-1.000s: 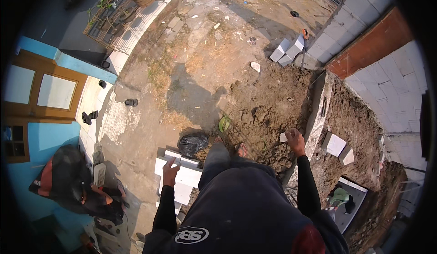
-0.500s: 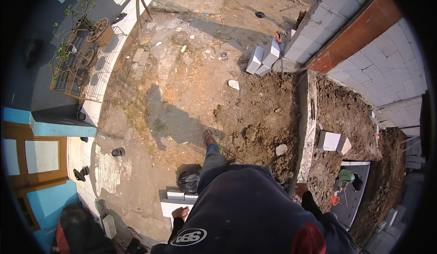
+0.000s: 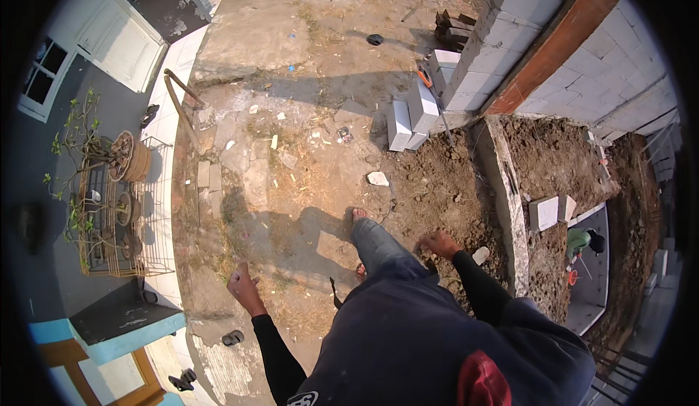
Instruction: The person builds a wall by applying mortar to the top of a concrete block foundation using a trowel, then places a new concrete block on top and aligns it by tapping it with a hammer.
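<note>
My left hand (image 3: 246,287) hangs over the bare ground to the left of my body, its fingers loosely bent and nothing seen in it. On the other side, my right hand (image 3: 440,245) is held above the dug soil (image 3: 429,202) with fingers apart, also empty. A pale stone (image 3: 480,255) lies just right of that hand. Between my hands, one bare foot (image 3: 360,214) is stepping on the ground ahead of me. White lightweight blocks (image 3: 421,107) stand farther ahead, with an orange-handled saw (image 3: 426,78) leaning on them.
A concrete ledge (image 3: 504,209) runs along my right, with a white block (image 3: 543,214) beyond it. In a pit lower right, a person in green (image 3: 577,241) bends down. Potted plants on a metal rack (image 3: 109,224) and sandals (image 3: 233,338) are at left. A white stone (image 3: 377,179) lies ahead.
I have moved forward, and the white blocks beside my left hand have gone out of view. Both hands have come forward, away from my sides, and the blocks with the saw look closer.
</note>
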A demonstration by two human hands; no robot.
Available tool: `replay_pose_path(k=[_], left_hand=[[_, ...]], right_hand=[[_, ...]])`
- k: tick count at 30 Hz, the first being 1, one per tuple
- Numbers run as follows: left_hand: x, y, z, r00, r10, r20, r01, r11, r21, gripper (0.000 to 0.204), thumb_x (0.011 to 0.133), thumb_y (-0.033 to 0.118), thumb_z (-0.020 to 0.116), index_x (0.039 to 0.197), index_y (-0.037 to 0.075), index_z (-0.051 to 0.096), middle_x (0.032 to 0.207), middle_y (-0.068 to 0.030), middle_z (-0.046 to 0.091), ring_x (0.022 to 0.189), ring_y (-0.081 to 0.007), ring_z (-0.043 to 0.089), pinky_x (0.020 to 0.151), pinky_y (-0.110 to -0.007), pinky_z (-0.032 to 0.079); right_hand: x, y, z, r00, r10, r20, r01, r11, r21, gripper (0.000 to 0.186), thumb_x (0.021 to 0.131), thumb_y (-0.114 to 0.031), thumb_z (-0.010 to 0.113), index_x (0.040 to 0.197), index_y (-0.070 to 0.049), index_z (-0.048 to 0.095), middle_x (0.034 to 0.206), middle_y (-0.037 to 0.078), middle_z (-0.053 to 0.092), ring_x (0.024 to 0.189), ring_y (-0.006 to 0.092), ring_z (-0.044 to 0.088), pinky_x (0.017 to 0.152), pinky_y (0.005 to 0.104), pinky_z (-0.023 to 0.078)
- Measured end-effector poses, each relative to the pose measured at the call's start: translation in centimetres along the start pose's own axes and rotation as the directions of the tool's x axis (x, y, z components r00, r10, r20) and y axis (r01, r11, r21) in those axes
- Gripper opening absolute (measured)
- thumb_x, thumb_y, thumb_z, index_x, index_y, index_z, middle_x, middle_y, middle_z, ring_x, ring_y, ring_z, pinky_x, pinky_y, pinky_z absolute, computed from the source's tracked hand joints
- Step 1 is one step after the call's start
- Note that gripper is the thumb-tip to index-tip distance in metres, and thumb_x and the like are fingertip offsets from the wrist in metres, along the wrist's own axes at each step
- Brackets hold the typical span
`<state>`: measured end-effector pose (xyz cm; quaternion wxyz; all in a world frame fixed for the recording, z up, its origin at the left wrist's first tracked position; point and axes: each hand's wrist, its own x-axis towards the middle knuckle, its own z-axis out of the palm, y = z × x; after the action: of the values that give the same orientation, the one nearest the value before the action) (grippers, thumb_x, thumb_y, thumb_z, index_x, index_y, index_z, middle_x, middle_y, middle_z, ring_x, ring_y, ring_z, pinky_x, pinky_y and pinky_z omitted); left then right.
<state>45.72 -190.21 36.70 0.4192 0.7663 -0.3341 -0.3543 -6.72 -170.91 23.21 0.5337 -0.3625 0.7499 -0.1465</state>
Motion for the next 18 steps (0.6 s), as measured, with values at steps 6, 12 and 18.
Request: replay_pose_path(k=[6, 12, 18], left_hand=[[2.4, -22.6, -0.4, 0.857, -0.496, 0.136, 0.437, 0.842, 0.316, 0.021, 0.076, 0.005, 0.073, 0.069, 0.010, 0.053, 0.063, -0.0003, 0.049, 0.054, -0.0179, 0.050, 0.050, -0.033, 0.048], [14.4, -16.5, -0.6, 0.669, -0.731, 0.134, 0.511, 0.583, 0.631, 0.017, 0.077, 0.004, 0.071, 0.072, 0.008, 0.055, 0.063, -0.0009, 0.049, 0.054, -0.0175, 0.051, 0.050, -0.033, 0.047], [31.5, -0.8, 22.4, 0.740, -0.459, 0.492, 0.104, 0.801, 0.590, 0.013, 0.078, 0.004, 0.069, 0.075, 0.007, 0.057, 0.064, -0.0015, 0.050, 0.054, -0.0172, 0.051, 0.050, -0.032, 0.046]], right_hand=[[8.0, 17.4, -3.6, 0.872, 0.481, 0.086, -0.450, 0.860, -0.241, 0.043, 0.104, -0.043, 0.059, 0.123, -0.006, 0.071, 0.106, 0.009, 0.072, 0.093, 0.0251, 0.073, 0.083, 0.0475, 0.059], [13.9, -2.5, -3.4, 0.868, 0.440, -0.228, -0.309, 0.840, 0.446, 0.037, 0.100, -0.036, 0.063, 0.114, -0.002, 0.069, 0.090, 0.011, 0.072, 0.075, 0.0222, 0.069, 0.068, 0.0391, 0.056], [13.5, -15.8, -7.5, 0.849, 0.341, -0.404, -0.098, 0.852, 0.514, 0.054, 0.099, -0.045, 0.063, 0.127, 0.002, 0.067, 0.101, 0.017, 0.076, 0.084, 0.0233, 0.073, 0.080, 0.0405, 0.058]])
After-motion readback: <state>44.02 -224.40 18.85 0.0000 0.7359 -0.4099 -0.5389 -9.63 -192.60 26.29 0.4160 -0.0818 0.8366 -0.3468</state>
